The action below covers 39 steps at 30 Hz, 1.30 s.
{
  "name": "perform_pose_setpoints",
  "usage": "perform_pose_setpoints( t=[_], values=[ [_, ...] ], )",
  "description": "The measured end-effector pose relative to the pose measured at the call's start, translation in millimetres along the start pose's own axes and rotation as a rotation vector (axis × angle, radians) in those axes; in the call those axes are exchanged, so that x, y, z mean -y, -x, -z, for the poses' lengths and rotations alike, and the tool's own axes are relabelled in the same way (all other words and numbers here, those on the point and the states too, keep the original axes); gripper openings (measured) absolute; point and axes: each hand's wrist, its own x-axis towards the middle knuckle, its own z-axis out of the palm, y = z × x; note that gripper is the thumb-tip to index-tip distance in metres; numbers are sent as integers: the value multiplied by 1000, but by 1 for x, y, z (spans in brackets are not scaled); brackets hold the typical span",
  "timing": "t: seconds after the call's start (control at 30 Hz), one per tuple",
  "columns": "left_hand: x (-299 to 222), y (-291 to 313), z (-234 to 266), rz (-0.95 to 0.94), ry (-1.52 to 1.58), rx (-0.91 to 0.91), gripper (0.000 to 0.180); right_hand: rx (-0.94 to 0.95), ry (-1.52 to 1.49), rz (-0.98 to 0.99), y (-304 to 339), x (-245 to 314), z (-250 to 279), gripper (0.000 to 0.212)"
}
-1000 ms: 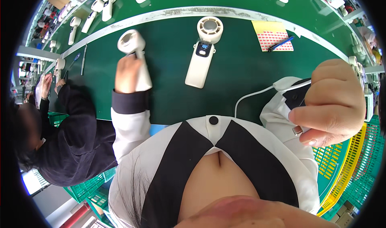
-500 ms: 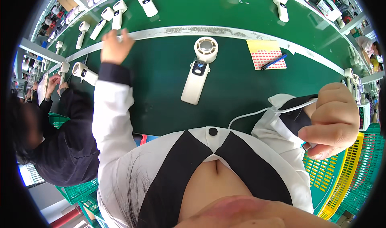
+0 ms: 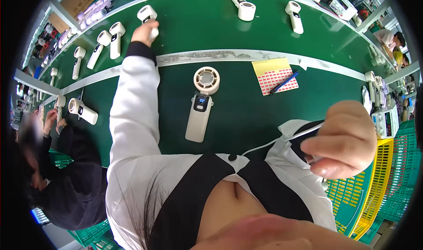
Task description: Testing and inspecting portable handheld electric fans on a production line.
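Note:
My left hand (image 3: 143, 32) reaches out to the far green surface, its fingers wrapped round the handle of a white handheld fan (image 3: 146, 13). Close to my body on the right, my right hand (image 3: 343, 139) pinches the end of a white cable (image 3: 264, 147). Only a bit of that plug shows between thumb and finger. Another white handheld fan (image 3: 198, 122) lies on the dark green table in front of me, round head away from me, its small display lit. Left of it rests a further fan (image 3: 83, 111), near a co-worker's dark sleeve.
A pale strip (image 3: 229, 55) divides the table from the far surface, where several fans lie. A sticker sheet (image 3: 275, 76) with a blue pen (image 3: 284, 82) on it lies right of centre. Yellow and green baskets (image 3: 382, 175) stand at my right, below a small meter (image 3: 387, 121). A co-worker (image 3: 75, 170) sits at left.
My left hand has gone from open above the strip to gripping a fan beyond it. The view has shifted. My right hand still holds the cable end.

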Motion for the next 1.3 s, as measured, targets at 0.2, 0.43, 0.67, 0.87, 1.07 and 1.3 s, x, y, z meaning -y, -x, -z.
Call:
perform_pose_setpoints(
  t=[0.2,0.43,0.67,0.87,1.07,1.3],
  values=[
    [11,175,-15,-459,-250,249,12,66,30,2,-5,1,-5,28],
    [-10,290,-35,-233,84,453,22,120,48,-3,-7,19,-14,26],
    [-7,310,-29,-193,202,632,46,103,78,-36,-10,25,-19,23],
    [-8,307,-25,-203,253,682,51,133,101,-2,-11,22,-20,27],
    [-5,307,-22,-223,268,669,46,158,114,-35,-13,19,-20,29],
    [-6,308,-24,-248,205,669,38,179,106,-24,-17,17,-23,29]
  ],
)
